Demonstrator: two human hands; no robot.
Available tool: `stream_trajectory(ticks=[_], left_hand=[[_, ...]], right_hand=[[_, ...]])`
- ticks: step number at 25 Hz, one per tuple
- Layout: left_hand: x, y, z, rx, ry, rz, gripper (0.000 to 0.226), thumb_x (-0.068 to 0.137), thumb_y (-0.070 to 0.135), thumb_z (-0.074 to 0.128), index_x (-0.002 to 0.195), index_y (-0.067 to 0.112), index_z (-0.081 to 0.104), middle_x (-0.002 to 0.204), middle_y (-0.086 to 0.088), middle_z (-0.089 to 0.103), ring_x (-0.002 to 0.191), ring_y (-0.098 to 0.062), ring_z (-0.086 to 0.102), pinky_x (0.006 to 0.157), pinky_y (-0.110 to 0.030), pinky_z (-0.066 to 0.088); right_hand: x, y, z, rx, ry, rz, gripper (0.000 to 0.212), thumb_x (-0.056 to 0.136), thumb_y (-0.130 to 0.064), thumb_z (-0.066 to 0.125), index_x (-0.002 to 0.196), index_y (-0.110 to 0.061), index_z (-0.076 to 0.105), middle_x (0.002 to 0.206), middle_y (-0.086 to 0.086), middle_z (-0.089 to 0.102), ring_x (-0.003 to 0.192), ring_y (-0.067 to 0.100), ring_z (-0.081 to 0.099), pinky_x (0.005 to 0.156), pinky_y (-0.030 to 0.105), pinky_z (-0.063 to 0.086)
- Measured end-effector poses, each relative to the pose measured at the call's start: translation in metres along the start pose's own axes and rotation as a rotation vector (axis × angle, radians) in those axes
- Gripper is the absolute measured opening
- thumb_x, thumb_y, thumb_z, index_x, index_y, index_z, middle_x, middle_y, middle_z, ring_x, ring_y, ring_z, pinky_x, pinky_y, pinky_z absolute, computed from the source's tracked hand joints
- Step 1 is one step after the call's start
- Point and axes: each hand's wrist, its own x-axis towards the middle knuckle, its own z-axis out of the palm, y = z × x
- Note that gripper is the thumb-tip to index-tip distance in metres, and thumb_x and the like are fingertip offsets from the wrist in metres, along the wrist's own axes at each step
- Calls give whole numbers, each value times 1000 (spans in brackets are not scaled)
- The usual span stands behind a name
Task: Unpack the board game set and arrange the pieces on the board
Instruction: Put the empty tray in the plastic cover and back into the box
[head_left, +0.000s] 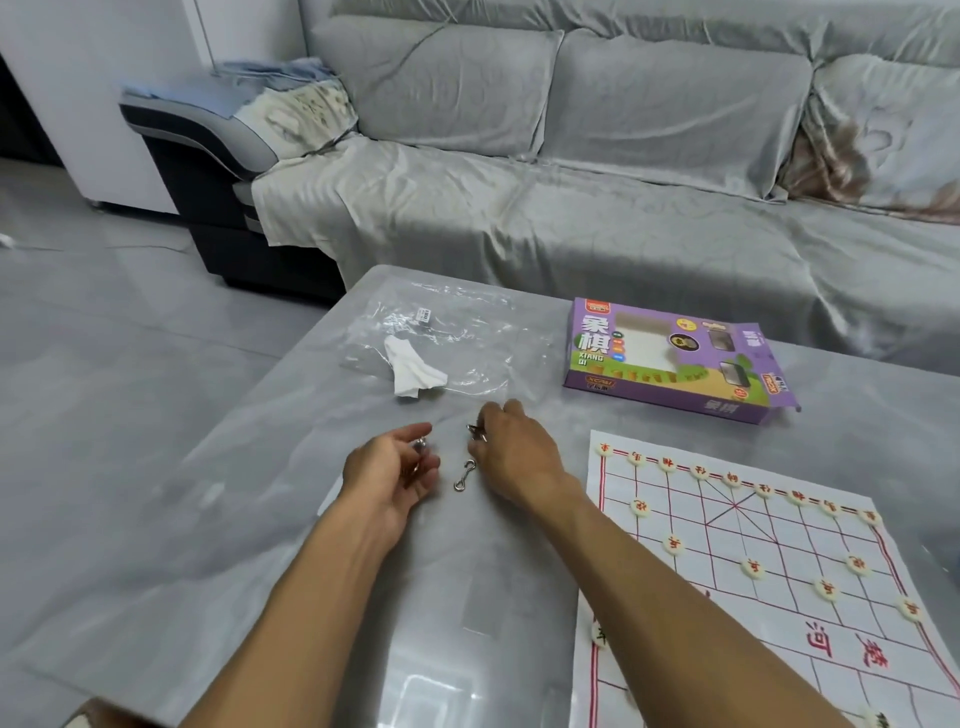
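A white paper board (769, 587) with red grid lines lies on the table at the right, with several round cream pieces (673, 544) set on its lines. The purple game box (675, 358) lies open beyond it. My left hand (395, 475) rests left of centre, fingers curled round a small metal piece (420, 443). My right hand (511, 447) is beside it, pinching another small metal piece (475, 430) at the fingertips. A third metal hook-shaped piece (464, 476) lies on the table between my hands.
A clear plastic bag (457, 338) and a crumpled white tissue (413, 370) lie on the grey table (260, 519) beyond my hands. A grey covered sofa (571, 182) stands behind the table. Grey floor lies to the left.
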Motion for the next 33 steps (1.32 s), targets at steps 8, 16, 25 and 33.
stream_trajectory(ticks=[8, 16, 25, 33], left_hand=[[-8, -24, 11, 1238, 82, 493, 25, 76, 35, 74, 92, 19, 65, 91, 6, 62, 92, -19, 61, 72, -25, 41], [-7, -44, 25, 1553, -21, 655, 14, 93, 12, 48, 104, 8, 54, 114, -12, 51, 107, -31, 51, 82, -33, 41], [0, -29, 19, 598, 33, 287, 24, 91, 2, 43, 98, 14, 61, 80, -13, 67, 67, -26, 64, 59, -29, 54], [-8, -13, 18, 139, 29, -6, 30, 87, -2, 37, 107, 2, 60, 77, -12, 65, 62, -21, 63, 54, -26, 47]], right_hand=[[-12, 9, -8, 314, 27, 156, 17, 90, -11, 47, 95, -8, 63, 97, 12, 67, 89, 29, 61, 77, 32, 44], [-43, 29, -42, 1453, -160, 511, 20, 85, 3, 50, 97, -4, 65, 77, 12, 61, 59, 20, 57, 54, 29, 49], [-50, 32, -12, 266, -8, -16, 18, 87, -30, 64, 102, -20, 67, 99, 4, 66, 92, 21, 60, 75, 27, 44], [-37, 23, -7, 85, 19, -96, 22, 91, -33, 58, 106, -18, 63, 106, 9, 65, 98, 28, 58, 76, 33, 44]])
